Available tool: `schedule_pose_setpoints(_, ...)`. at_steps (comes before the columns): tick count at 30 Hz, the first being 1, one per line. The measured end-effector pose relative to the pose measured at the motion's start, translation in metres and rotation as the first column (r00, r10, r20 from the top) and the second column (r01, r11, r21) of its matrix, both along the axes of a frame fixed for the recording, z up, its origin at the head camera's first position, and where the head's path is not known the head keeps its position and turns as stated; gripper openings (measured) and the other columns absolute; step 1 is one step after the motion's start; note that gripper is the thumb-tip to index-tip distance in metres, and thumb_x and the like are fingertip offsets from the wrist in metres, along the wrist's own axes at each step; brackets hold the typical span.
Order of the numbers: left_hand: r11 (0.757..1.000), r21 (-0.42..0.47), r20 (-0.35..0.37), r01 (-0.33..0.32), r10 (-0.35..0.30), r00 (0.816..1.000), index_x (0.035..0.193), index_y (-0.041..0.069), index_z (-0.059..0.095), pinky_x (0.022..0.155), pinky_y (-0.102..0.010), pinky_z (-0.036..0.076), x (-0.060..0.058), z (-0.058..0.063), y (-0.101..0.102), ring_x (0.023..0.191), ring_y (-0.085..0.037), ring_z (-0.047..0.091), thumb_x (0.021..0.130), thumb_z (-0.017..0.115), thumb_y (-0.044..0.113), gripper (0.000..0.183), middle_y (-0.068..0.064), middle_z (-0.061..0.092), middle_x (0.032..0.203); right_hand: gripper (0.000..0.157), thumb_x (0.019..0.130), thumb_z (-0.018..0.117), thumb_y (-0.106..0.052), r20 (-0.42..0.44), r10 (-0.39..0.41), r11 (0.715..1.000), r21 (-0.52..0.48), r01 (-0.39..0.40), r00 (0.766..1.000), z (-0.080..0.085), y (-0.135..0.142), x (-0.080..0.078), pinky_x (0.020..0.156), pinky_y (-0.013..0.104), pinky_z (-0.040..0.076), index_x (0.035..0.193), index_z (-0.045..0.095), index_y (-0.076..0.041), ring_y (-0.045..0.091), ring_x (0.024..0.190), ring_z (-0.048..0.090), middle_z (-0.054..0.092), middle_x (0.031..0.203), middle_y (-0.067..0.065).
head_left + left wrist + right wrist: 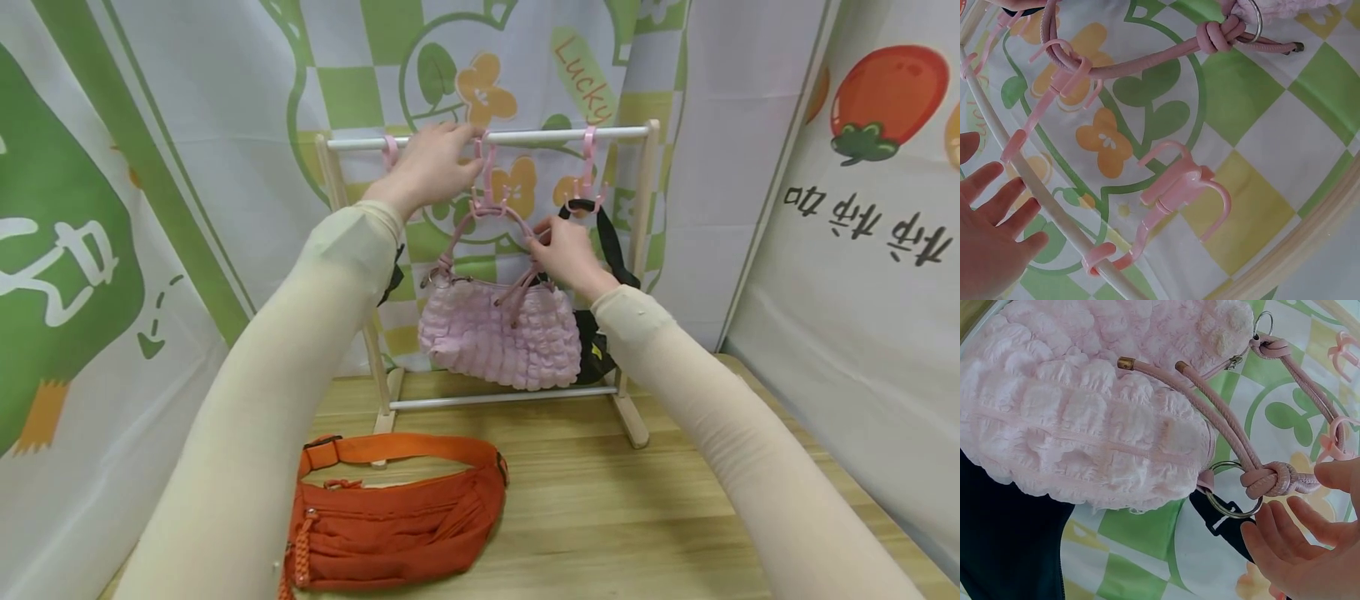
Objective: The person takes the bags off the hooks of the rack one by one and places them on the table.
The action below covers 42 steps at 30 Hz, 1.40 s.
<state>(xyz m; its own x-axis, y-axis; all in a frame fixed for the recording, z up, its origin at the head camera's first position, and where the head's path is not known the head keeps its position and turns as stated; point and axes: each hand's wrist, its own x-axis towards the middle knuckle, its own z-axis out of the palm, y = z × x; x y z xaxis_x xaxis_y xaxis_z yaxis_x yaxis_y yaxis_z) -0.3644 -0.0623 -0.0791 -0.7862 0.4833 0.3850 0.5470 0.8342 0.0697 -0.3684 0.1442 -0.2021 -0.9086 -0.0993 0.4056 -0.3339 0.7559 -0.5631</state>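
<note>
A puffy pink handbag hangs by its knotted cord handle from the middle pink hook. At the rail, my left hand is raised beside the top of that hook; the left wrist view shows its fingers spread and fairly straight, holding nothing. My right hand is at the right side of the handle. In the right wrist view its thumb and fingers stand apart around the cord, close to the knot and metal ring, not closed on them.
A black bag hangs by a black strap from the right hook, partly behind the pink bag. The left hook carries nothing. An orange waist bag lies on the wooden table before the rack. Printed curtains surround it.
</note>
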Motion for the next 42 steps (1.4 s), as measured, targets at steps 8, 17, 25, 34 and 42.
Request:
schedule_pose_setpoints(8, 1.000, -0.025, 0.022, 0.002, -0.002, 1.000, 0.149, 0.018, 0.028, 0.118, -0.047, 0.014, -0.0002, 0.0035, -0.0003, 0.143, -0.033, 0.024, 0.100, 0.040, 0.035, 0.054, -0.010, 0.032, 0.153, 0.039, 0.098, 0.051, -0.030, 0.028, 0.014, 1.000, -0.016, -0.014, 1.000, -0.0036, -0.0011, -0.0016, 0.074, 0.037, 0.055, 0.125, 0.051, -0.003, 0.023, 0.087, 0.066, 0.065, 0.106, 0.014)
schedule_pose_setpoints(17, 1.000, -0.025, 0.042, 0.009, -0.008, 0.999, 0.150, 0.018, 0.027, 0.118, -0.047, 0.014, -0.0001, 0.0057, -0.0010, 0.143, -0.031, 0.023, 0.100, 0.041, 0.036, 0.055, -0.009, 0.031, 0.153, 0.038, 0.098, 0.052, -0.027, 0.025, 0.011, 1.000, -0.002, -0.011, 1.000, -0.0064, -0.0024, -0.0033, 0.071, 0.038, 0.055, 0.127, 0.051, -0.002, 0.026, 0.086, 0.066, 0.065, 0.109, 0.017)
schedule_pose_setpoints(25, 1.000, -0.020, 0.044, 0.014, -0.013, 0.999, 0.149, 0.017, 0.028, 0.118, -0.048, 0.015, -0.0013, 0.0051, -0.0010, 0.143, -0.032, 0.024, 0.100, 0.042, 0.036, 0.055, -0.010, 0.032, 0.153, 0.036, 0.097, 0.053, -0.025, 0.005, -0.007, 0.999, 0.032, 0.006, 1.000, -0.0083, -0.0033, -0.0068, 0.077, 0.040, 0.053, 0.125, 0.055, -0.002, 0.029, 0.092, 0.063, 0.065, 0.108, 0.018)
schedule_pose_setpoints(34, 1.000, -0.009, 0.057, 0.022, -0.021, 0.998, 0.149, 0.016, 0.029, 0.118, -0.047, 0.015, -0.0018, 0.0037, -0.0009, 0.143, -0.031, 0.024, 0.100, 0.041, 0.037, 0.055, -0.009, 0.033, 0.152, 0.028, 0.097, 0.053, -0.023, -0.004, 0.019, 1.000, 0.002, -0.019, 1.000, -0.0101, -0.0033, -0.0055, 0.071, 0.037, 0.053, 0.115, 0.061, -0.003, 0.026, 0.086, 0.064, 0.068, 0.102, 0.015)
schedule_pose_setpoints(42, 1.000, -0.007, 0.037, 0.029, -0.029, 0.999, 0.149, 0.014, 0.029, 0.118, -0.047, 0.017, -0.0024, 0.0042, -0.0019, 0.141, -0.033, 0.027, 0.100, 0.040, 0.036, 0.054, -0.013, 0.035, 0.151, 0.025, 0.098, 0.053, -0.020, 0.009, 0.069, 0.995, -0.075, -0.069, 0.998, -0.0100, 0.0005, -0.0057, 0.070, 0.035, 0.055, 0.115, 0.061, -0.005, 0.025, 0.086, 0.067, 0.070, 0.104, 0.014)
